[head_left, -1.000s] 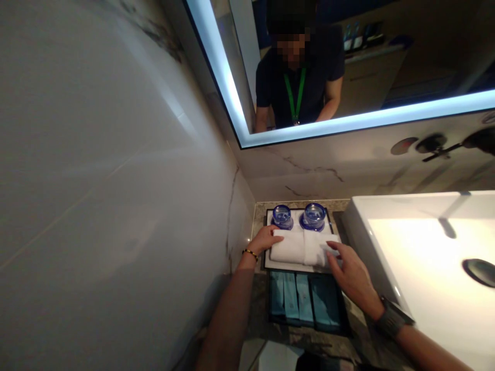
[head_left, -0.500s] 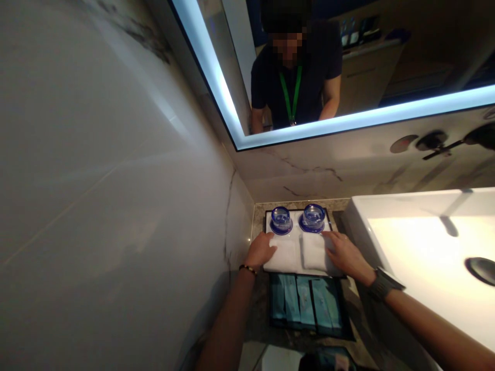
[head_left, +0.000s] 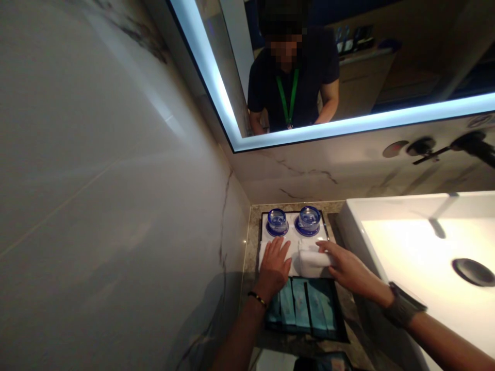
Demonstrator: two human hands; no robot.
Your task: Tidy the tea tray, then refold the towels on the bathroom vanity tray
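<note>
My left hand (head_left: 275,264) lies flat with spread fingers on the left white folded cloth (head_left: 263,251), on a white tray (head_left: 292,233) with a dark edge. With my right hand (head_left: 343,265) I grip the right edge of the other white cloth (head_left: 310,264), its fingers bent around it. Behind the cloths stand two clear glasses with blue rims, the left glass (head_left: 277,220) and the right glass (head_left: 309,219), each on a blue round base. In front is a dark tray (head_left: 343,322) holding several teal packets (head_left: 299,305).
A white basin (head_left: 406,247) with a dark drain is on the right, below a black wall tap (head_left: 433,152). A marble wall (head_left: 116,216) rises at the left. The lit mirror (head_left: 240,141) reflects a person with a green lanyard. White and dark items are at the bottom edge.
My left hand has moved from the tray's left edge onto the left cloth, fingers now spread. My right hand has shifted slightly down, and the right cloth's front looks raised or folded.
</note>
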